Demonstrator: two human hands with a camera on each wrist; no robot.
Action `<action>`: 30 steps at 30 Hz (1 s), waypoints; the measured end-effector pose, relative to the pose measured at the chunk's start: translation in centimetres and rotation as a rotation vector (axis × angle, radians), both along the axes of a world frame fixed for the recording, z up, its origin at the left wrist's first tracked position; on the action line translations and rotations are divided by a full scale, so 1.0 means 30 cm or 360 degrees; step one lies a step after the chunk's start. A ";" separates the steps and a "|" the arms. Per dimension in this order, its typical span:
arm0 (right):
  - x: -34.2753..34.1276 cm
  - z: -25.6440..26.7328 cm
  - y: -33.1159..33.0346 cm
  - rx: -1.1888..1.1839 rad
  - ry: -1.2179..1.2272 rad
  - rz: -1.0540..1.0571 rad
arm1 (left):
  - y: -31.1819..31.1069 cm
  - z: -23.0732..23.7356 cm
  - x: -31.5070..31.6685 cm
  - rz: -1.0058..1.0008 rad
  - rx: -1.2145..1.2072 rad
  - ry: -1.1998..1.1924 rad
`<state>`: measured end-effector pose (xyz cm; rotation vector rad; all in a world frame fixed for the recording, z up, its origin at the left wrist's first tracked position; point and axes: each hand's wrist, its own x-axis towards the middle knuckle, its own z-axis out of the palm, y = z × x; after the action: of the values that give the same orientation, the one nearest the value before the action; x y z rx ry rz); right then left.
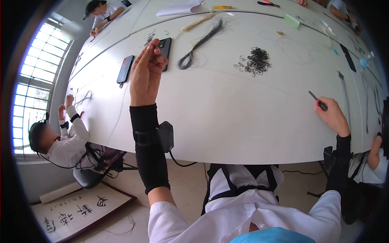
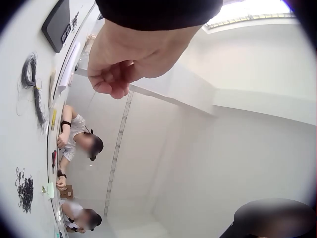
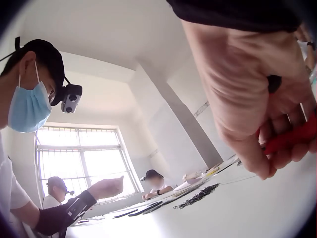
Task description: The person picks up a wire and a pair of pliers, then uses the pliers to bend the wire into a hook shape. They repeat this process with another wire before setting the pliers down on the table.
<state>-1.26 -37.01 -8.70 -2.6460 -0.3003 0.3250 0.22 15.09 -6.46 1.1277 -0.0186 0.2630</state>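
Note:
My left hand (image 1: pixel 146 75) is raised above the table with thumb and fingertips pinched together. A thin, pale line runs from that side across the table toward my right hand, and the left fingertips pinch it; anything smaller there is hidden. In the left wrist view the left hand (image 2: pixel 133 59) shows its curled fingers. My right hand (image 1: pixel 334 115) grips a red-and-black handled tool (image 1: pixel 322 106) with a narrow grey tip pointing away to the left. The red handle (image 3: pixel 292 141) lies under the curled fingers in the right wrist view. Between the hands lies a pile of black fish hooks (image 1: pixel 258 60).
A looped bundle of dark strands (image 1: pixel 200 44) lies beyond the left hand. Two phones, one a black phone (image 1: pixel 125 69), lie near it. Red-handled pliers (image 1: pixel 268 3) and a green paper (image 1: pixel 291 21) are farther back. Other people sit around the white table (image 1: pixel 227 129).

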 end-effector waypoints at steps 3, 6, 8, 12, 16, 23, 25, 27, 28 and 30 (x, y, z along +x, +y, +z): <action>0.016 0.008 0.015 0.0158 -0.0127 -0.0059 | -0.040 0.032 -0.007 -0.0006 0.0250 0.0024; 0.049 0.095 0.096 0.0191 -0.0312 -0.0224 | -0.104 0.085 -0.005 0.0014 0.0587 0.0016; 0.068 0.135 0.177 0.0324 -0.0422 -0.0203 | -0.163 0.118 0.011 0.0016 0.0731 -0.0046; 0.161 0.111 0.359 0.0537 -0.0558 0.0030 | -0.273 0.176 0.035 -0.0084 0.0978 -0.0131; 0.293 0.029 0.528 0.0487 -0.0489 0.0112 | -0.326 0.210 0.060 -0.0129 0.1240 -0.0219; 0.397 -0.114 0.694 0.0278 -0.0545 0.0206 | -0.367 0.207 0.067 -0.0143 0.0991 -0.0521; 0.396 -0.118 0.716 0.0258 -0.0562 0.0187 | -0.388 0.206 0.062 -0.0186 0.0820 -0.0532; 0.383 -0.103 0.743 0.0200 -0.0577 0.0157 | -0.406 0.207 0.060 -0.0204 0.0748 -0.0515; 0.381 -0.098 0.755 0.0173 -0.0584 0.0140 | -0.409 0.207 0.061 -0.0207 0.0750 -0.0513; 0.400 -0.118 0.771 0.0073 -0.0569 0.0128 | -0.413 0.206 0.060 -0.0218 0.0753 -0.0504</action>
<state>10.73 -13.89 -12.26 -2.6406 -0.5212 -0.1335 2.02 2.69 -0.28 1.5359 -0.4574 0.3218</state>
